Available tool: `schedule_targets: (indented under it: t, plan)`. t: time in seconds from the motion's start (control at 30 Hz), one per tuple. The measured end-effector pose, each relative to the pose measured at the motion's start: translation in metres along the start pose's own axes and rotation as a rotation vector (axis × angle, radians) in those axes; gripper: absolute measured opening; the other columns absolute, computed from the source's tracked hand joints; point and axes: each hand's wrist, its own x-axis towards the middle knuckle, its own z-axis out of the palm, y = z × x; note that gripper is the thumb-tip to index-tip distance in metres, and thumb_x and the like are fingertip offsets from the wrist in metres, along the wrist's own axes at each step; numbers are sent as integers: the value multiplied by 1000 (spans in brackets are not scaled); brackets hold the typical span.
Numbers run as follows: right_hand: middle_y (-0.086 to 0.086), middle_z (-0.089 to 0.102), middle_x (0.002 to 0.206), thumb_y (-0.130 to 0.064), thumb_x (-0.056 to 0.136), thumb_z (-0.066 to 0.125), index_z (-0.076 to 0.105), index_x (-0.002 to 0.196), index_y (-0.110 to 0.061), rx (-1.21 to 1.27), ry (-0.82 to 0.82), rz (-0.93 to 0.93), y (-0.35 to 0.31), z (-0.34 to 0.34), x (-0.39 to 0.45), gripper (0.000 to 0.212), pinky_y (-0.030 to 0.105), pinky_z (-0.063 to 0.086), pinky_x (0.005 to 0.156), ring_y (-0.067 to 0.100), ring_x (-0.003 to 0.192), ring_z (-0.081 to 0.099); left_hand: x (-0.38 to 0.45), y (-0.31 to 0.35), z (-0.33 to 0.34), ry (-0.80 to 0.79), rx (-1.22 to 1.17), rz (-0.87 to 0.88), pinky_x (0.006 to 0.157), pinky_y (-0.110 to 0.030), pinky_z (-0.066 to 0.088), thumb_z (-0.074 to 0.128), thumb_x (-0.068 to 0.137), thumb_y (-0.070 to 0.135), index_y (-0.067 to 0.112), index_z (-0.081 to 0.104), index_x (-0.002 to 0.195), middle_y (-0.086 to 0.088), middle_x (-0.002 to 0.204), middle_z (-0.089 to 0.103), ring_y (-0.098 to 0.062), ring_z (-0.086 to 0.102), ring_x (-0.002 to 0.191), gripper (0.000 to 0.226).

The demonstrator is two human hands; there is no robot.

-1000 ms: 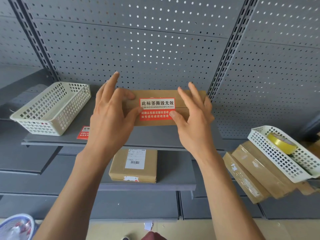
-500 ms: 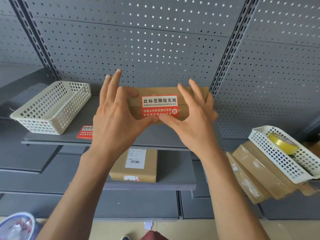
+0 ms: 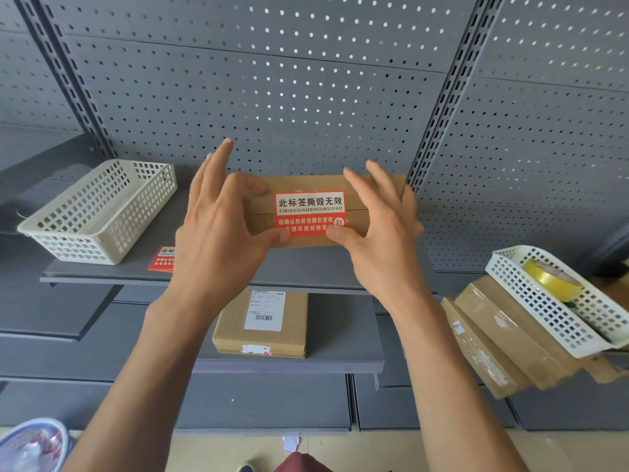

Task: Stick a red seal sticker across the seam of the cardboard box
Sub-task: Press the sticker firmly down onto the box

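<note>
A flat cardboard box (image 3: 316, 182) lies on the grey shelf (image 3: 306, 267) against the pegboard. A red and white seal sticker (image 3: 309, 212) sits across its horizontal seam (image 3: 357, 210). My left hand (image 3: 218, 233) grips the box's left end, with its index finger bent on the top and its thumb on the sticker's lower left corner. My right hand (image 3: 381, 240) grips the right end, and its thumb presses the sticker's lower right corner. The sticker's bottom edge is partly hidden by both thumbs.
A white basket (image 3: 98, 212) stands at the shelf's left, with a spare red sticker (image 3: 162, 258) beside it. A labelled box (image 3: 262, 325) lies on the lower shelf. At right, stacked boxes (image 3: 493, 335) carry a tilted basket (image 3: 531, 301) holding a yellow tape roll (image 3: 551, 277).
Half a second ago my thumbs met at the middle of the sticker's lower edge. They have since slid apart to its two lower corners. The box has stayed in place.
</note>
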Motion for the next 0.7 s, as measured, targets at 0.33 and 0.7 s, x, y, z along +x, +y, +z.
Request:
schedule_targets:
  t: [0.33,0.7]
  plan:
    - [-18,24,166,-9,91,70,44,148,-41,36,-23,-35,5,-5,-3,71,49,17,114,24,153,13,1,-8,-4,-32,-36,-3,107,-48,43,88,74,23,28,59,117,13,169,18,-22,32,151,52]
    - [-21,31,163,-2,91,60,54,140,-41,209,17,-16,1,-6,-6,63,46,13,122,17,154,13,0,-8,-7,3,-78,2,102,-59,45,70,83,27,33,58,114,15,167,22,-19,32,152,33]
